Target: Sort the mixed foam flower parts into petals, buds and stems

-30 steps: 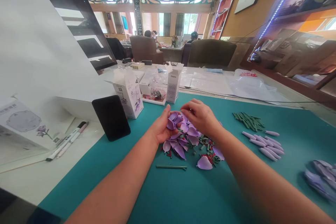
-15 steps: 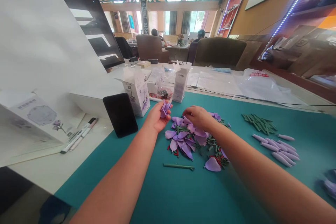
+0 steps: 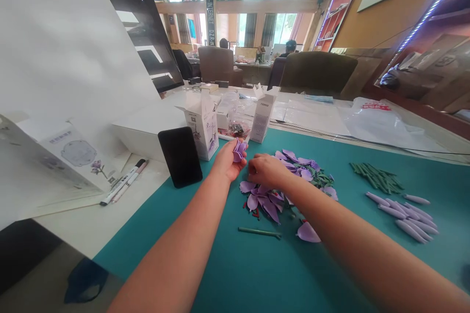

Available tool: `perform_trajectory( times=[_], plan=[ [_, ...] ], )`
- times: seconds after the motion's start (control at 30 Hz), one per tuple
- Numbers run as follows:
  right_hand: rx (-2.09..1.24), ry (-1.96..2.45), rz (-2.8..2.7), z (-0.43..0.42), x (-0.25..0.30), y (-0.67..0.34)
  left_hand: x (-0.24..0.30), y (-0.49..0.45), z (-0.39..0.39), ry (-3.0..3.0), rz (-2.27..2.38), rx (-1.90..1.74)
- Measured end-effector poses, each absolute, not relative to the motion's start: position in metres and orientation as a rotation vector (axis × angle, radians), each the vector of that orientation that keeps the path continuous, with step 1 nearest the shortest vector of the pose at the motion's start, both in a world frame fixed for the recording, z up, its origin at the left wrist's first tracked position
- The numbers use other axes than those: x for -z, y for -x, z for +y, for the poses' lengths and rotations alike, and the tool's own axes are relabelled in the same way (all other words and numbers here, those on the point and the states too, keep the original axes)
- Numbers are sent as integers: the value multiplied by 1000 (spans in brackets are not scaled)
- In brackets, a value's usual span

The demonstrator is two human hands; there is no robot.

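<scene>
Several curved purple petals [image 3: 239, 150] are held in my left hand [image 3: 226, 162], its fingers curled round them with the palm turned up. Close to its right, my right hand [image 3: 269, 170] is over the left part of a heap of loose purple petals [image 3: 267, 205]. Its fingers are bent down and pressed together, and whatever they pinch is hidden. Green leaf-like pieces [image 3: 321, 177] and small red pieces [image 3: 256, 213] are mixed into the heap. In front of it lies a thin green stem [image 3: 259, 232], with a single pale petal [image 3: 307, 232] nearer my right forearm.
To the right on the green mat [image 3: 227, 274] are green stems [image 3: 377, 177] and pale purple buds [image 3: 404, 215]. A black phone [image 3: 179, 157] leans by an opened white box [image 3: 201, 127]; another box [image 3: 262, 116] stands behind my hands. Markers [image 3: 124, 183] lie left.
My right hand has moved left across the heap, closer to my left hand, uncovering petals behind it. My left hand still holds its petals. The whole view has shifted slightly.
</scene>
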State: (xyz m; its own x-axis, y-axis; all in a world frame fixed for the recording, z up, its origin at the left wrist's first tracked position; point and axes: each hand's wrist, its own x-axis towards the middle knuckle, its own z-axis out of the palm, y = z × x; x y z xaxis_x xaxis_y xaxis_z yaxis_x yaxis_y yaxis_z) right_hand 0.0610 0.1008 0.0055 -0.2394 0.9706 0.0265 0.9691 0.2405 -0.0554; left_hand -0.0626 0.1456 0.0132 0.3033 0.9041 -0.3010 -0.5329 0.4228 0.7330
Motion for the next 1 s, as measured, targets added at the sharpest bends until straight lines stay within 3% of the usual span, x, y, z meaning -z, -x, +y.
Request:
perform_trajectory(
  times=[0.23,0.47,0.7,0.87,1.0],
  plan=[
    [-6,1907,-2372,92,-4,-65,-13,62,145,-579,764,-1015],
    [-794,1744,-1630,76,-9,-109,-11,60,144,-584,767,-1004],
    [-877,1708,-1527,64,-8,-136,-9,60,144,-597,785,-991],
    [-1218,1418,-1298,53,-12,-140,-10,60,142,-629,794,-919],
    [-1085,1368,-1310,52,-19,-130,-9,52,132,-680,798,-740]
  ],
)
